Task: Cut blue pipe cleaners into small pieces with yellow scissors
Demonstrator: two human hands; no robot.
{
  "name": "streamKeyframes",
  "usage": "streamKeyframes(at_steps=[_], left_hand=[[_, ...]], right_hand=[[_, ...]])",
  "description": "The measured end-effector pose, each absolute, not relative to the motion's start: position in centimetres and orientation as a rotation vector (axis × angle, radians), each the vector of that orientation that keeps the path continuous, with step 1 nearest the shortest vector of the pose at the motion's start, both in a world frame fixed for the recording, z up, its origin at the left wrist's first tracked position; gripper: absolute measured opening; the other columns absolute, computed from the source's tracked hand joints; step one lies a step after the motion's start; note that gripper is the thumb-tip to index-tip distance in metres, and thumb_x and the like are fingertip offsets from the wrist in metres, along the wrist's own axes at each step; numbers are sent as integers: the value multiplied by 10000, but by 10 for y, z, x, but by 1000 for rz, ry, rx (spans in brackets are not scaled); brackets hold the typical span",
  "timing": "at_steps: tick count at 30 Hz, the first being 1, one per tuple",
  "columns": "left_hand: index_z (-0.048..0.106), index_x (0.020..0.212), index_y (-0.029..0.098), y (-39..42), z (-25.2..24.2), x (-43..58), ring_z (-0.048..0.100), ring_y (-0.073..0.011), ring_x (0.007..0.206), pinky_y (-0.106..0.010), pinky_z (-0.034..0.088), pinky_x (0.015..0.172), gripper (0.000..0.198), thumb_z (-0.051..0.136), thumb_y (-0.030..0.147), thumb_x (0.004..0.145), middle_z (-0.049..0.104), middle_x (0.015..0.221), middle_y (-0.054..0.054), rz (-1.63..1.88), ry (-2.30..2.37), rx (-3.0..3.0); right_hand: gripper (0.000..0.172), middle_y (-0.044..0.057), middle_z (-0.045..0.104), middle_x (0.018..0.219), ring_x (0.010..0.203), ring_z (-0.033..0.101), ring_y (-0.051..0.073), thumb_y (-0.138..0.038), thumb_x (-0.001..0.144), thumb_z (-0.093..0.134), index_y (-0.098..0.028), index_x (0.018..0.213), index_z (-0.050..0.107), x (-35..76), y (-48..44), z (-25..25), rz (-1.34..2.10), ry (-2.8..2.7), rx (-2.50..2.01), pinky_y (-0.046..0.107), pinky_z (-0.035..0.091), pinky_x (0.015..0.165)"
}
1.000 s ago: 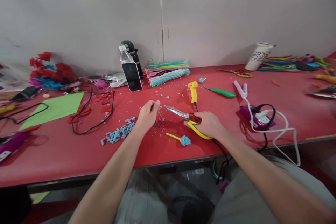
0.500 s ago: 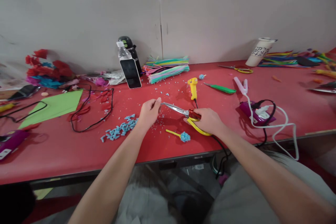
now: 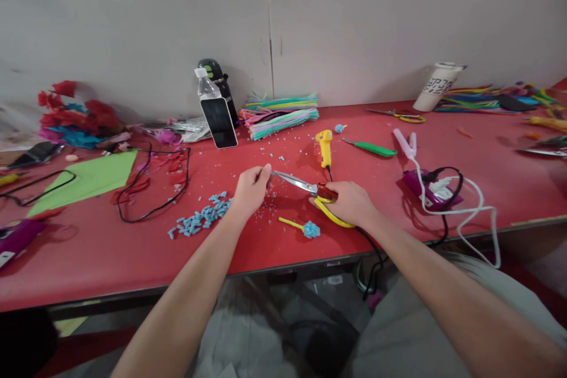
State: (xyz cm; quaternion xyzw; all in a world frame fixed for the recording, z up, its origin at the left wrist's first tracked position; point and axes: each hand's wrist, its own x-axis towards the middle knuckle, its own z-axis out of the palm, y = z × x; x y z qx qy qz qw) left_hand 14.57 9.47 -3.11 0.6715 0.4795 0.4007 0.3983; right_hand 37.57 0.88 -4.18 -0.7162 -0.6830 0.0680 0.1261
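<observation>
My right hand [image 3: 351, 203] grips the handles of a pair of scissors [image 3: 301, 182], one handle red and one yellow. Their blades point left and reach my left hand [image 3: 251, 190]. Thumb and fingers of that hand are pinched together at the blade tips; whatever is between them is too small to make out. On the table below the scissors lies a yellow stem with a light blue tufted head [image 3: 310, 230]. A pile of short blue pieces [image 3: 201, 217] lies beside my left forearm, and tiny blue scraps are scattered under the blades.
Behind my hands a yellow glue gun [image 3: 325, 149] stands on the red table [image 3: 146, 254]. Pipe cleaner bundles [image 3: 283, 115], a phone [image 3: 219, 123] and bottles line the back. Green tweezers-like tool [image 3: 375, 149] and a purple power strip [image 3: 425, 192] with cables lie right.
The view has shifted very slightly. Both hands and the scissors keep nearly the same pose, with the blade tips still at my left fingers.
</observation>
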Motion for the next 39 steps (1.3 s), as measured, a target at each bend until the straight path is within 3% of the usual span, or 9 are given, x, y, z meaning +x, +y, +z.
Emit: streamKeyframes(at_steps=[11, 39], left_hand=[[532, 665, 151, 97, -35, 151, 421, -75, 443, -206, 340, 433, 447, 508, 572, 813, 485, 534, 16, 1058, 1154, 1497], [515, 636, 165, 94, -32, 149, 414, -76, 473, -199, 323, 465, 383, 505, 489, 841, 486, 534, 21, 1140, 1205, 1707]], right_hand=[[499, 34, 654, 698, 630, 569, 167, -717, 714, 496, -240, 732, 640, 372, 7, -33, 269, -1929, -2101, 249, 272, 517], [444, 41, 665, 723, 654, 589, 173, -654, 753, 502, -231, 716, 636, 375, 9, -36, 254, -1962, -2097, 247, 272, 513]])
